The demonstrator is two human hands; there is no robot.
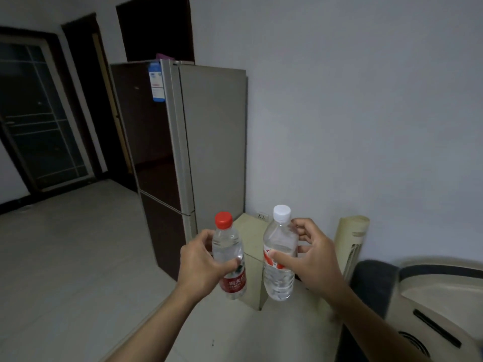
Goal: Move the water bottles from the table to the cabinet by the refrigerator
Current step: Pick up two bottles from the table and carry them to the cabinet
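Two water bottles carried upright, one in each hand, in front of a low cabinet beside the refrigerator.

The left hand (200, 262) has its fingers (232, 265) wrapped around the red-capped bottle (230, 257), at the top of its red label. The right hand (313, 259) grips the white-capped bottle (279, 254) with thumb in front and fingers curled behind. Both bottles hang in the air near each other, not touching, just before the pale cabinet (251, 239), which stands between the tall refrigerator (183, 137) and a cream tower fan (351, 244) against the wall.
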